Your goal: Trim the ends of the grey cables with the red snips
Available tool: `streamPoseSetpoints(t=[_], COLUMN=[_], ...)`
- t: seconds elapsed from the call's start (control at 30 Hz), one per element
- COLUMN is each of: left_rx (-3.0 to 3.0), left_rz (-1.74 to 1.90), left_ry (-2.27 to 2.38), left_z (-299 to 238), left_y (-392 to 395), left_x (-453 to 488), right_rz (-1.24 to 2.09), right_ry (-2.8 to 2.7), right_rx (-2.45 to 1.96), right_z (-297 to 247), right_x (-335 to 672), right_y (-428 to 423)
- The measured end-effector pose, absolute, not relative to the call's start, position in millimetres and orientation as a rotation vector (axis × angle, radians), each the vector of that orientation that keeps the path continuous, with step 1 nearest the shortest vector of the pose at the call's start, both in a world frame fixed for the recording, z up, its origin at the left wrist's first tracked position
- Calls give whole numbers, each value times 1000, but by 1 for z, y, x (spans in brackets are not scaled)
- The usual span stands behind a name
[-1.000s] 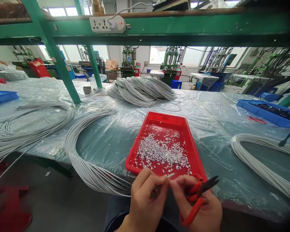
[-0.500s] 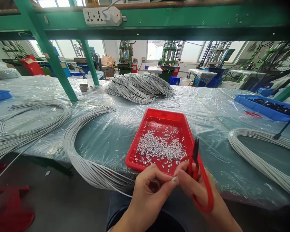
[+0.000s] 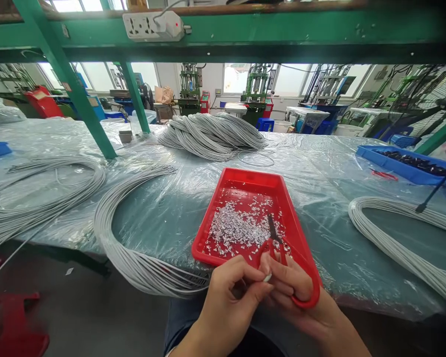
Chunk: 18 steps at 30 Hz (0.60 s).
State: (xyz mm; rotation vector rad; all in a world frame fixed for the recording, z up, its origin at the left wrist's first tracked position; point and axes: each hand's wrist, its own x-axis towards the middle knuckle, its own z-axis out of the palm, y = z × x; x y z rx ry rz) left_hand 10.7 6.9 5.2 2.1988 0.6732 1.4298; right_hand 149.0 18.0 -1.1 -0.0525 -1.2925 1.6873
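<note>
My left hand (image 3: 228,292) pinches the end of a thin grey cable (image 3: 267,276) at the table's near edge. My right hand (image 3: 295,290) touches that same cable tip and holds red-handled scissors (image 3: 278,248), whose dark blades point up over the red tray (image 3: 250,186). The tray holds several small silvery cut scraps (image 3: 238,229). A bundle of grey cables (image 3: 134,258) loops off the table edge toward my left hand.
Other grey cable bundles lie at the left (image 3: 40,198), at the back (image 3: 211,134) and at the right (image 3: 401,243). A blue tray of dark parts (image 3: 405,161) stands at the right. A green frame post (image 3: 78,94) rises on the plastic-covered table (image 3: 319,168).
My right hand has swung the scissors from pointing right to pointing up over the tray, and its fingers have come together with my left hand on the cable tip.
</note>
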Motion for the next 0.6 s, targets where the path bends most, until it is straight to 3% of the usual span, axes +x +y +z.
streamPoseSetpoints(t=[0.1, 0.2, 0.27, 0.4, 0.47, 0.53, 0.6], left_rx=[2085, 2046, 2108, 1988, 1750, 1583, 1498], left_rz=[1366, 1335, 1373, 1497, 1442, 1333, 1251], left_ry=[838, 911, 897, 682, 532, 494, 514], left_z=[4, 3, 3, 10, 15, 18, 18], left_y=[13, 17, 16, 8, 6, 9, 15], left_x=[9, 9, 10, 15, 17, 17, 17], right_rz=[1042, 847, 955, 1807, 2002, 1593, 796], right_ry=[-1463, -1583, -1535, -1168, -1098, -1307, -1527], right_rx=[-489, -629, -563, 65, 209, -73, -432], right_z=[-4, -6, -5, 2, 6, 10, 13], right_x=[154, 158, 156, 145, 143, 146, 153], right_y=[21, 22, 22, 20, 21, 23, 27])
